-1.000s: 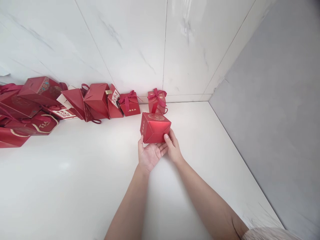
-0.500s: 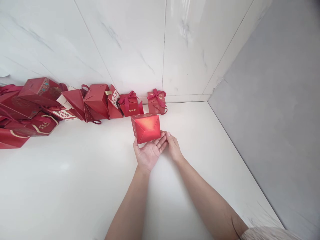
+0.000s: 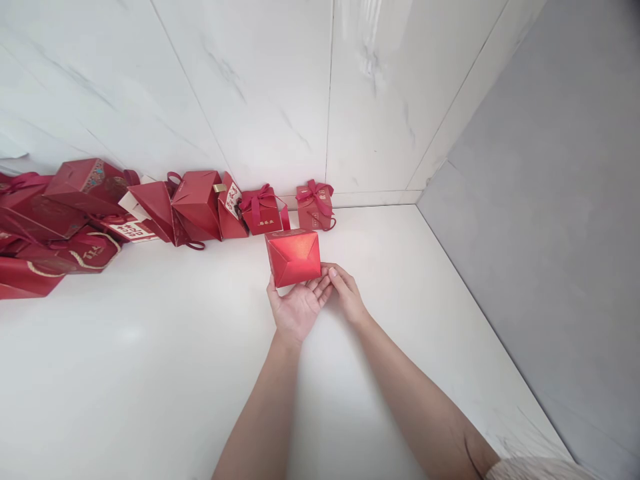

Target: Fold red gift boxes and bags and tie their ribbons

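A small red gift box [image 3: 296, 260] is held above the white table, one creased face toward me. My left hand [image 3: 297, 310] is palm up beneath it, with the thumb along the box's left edge and the fingers around its lower right. At the box's lower right corner, my right hand [image 3: 346, 292] is closed, thumb near the left fingertips and forefinger reaching to the box's edge. The box partly hides those fingertips. Two smaller red boxes with ribbon bows, one on the left [image 3: 261, 210] and one on the right [image 3: 315, 205], stand just behind.
Several red gift boxes and bags [image 3: 83, 200], some with rope handles, crowd the table's left back. A marble-patterned wall [image 3: 270, 87] rises behind the white table [image 3: 165, 373]. Along the right is a grey surface [image 3: 545, 220] beyond the table's edge.
The view has shifted slightly, so the boxes at the back appear a little farther right. My right thumb has moved slightly left and down; the held box has barely moved.
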Motion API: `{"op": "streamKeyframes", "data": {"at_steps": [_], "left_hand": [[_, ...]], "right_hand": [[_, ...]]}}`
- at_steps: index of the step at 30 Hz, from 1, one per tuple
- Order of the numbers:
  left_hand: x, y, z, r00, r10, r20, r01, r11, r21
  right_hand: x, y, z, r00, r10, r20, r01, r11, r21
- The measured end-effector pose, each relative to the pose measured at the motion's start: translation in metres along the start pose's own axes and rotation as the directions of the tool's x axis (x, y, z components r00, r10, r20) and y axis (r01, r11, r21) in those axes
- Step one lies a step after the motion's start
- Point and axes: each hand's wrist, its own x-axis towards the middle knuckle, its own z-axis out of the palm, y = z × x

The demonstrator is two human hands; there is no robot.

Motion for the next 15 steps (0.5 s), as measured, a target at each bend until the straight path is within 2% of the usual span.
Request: {"op": "streamKeyframes", "data": {"at_steps": [4,7,12,15], "left_hand": [[0.0002,0.0006,-0.0003,1.0,0.004,0.005,-0.004,1.0,0.025],[0.0012,0.0045,-0.0007,1.0,0.012,0.009,-0.013,0.993,0.12],[0.0022,0.0098,0.0018,0.991,0.128,-0.038,-0.111,0.946,0.306],[0.0038,0.0082,0.0012,0.989,0.15,-0.002,-0.136,0.898,0.418]], "right_hand": [[0.0009,0.003,-0.0003,1.0,-0.009,-0.026,0.009,1.0,0.0],[0.0012,0.0046,-0.0006,0.999,0.024,-0.044,-0.022,0.999,0.026],[-0.0021,0.0017,0.0025,1.0,0.022,-0.021,-0.017,0.972,0.234],[-0.0031,-0.0013,0.0042,0.997,0.064,0.035,-0.072,0.936,0.345]]}}
